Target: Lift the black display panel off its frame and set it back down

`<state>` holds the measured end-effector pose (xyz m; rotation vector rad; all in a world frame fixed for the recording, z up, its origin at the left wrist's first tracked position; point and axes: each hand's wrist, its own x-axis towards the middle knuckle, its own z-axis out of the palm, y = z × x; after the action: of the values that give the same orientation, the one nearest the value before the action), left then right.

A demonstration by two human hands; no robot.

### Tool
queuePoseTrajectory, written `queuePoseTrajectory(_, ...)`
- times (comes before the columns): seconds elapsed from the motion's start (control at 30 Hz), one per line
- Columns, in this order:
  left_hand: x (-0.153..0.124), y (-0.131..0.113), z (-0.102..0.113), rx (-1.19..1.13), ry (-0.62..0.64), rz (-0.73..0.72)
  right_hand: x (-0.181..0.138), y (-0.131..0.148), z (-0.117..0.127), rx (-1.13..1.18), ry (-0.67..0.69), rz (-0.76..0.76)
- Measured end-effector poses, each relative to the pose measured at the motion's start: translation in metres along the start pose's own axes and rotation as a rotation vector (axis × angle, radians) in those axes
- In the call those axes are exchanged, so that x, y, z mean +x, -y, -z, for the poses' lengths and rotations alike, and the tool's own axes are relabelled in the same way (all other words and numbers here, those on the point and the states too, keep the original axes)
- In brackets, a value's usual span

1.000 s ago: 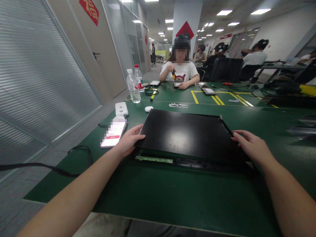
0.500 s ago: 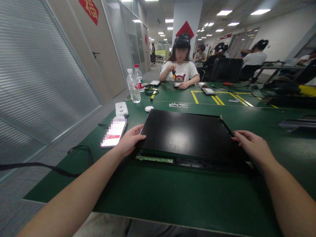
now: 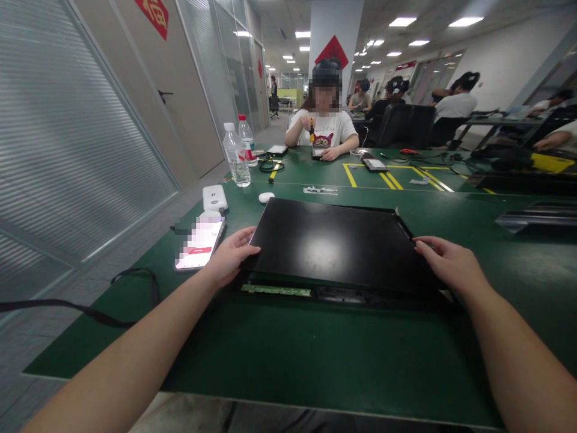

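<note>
A flat black display panel (image 3: 322,240) lies slightly askew over a shallow black frame (image 3: 383,296), whose near side sticks out below it. Along that near side runs a narrow green circuit board (image 3: 276,291). My left hand (image 3: 232,255) grips the panel's left edge, thumb on top and fingers against the side. On the opposite edge, my right hand (image 3: 444,258) pinches the panel's right side between thumb and fingers. Whether the right fingertips also touch the frame is hidden.
Left of the panel are a lit phone (image 3: 201,243), a white power bank (image 3: 215,198) and a small white case (image 3: 266,197). Two bottles (image 3: 237,157) stand behind them. Across the green table (image 3: 315,355) sits a person (image 3: 322,123) holding a yellow-black tool. Metal strips (image 3: 538,218) lie at right.
The view has shifted slightly to the right, so everything appears a little further left. Both hands keep their hold on the panel's edges, and the panel's position over the frame looks about the same.
</note>
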<state>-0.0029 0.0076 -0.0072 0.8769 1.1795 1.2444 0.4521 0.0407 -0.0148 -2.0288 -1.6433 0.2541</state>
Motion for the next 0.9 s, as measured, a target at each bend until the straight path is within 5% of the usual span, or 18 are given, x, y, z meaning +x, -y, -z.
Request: queuePoseTrajectory(0.9,0.000,-0.002,-0.001,-0.023,0.001,0.032,0.007,-0.009,-0.001,0.058,0.035,-0.070)
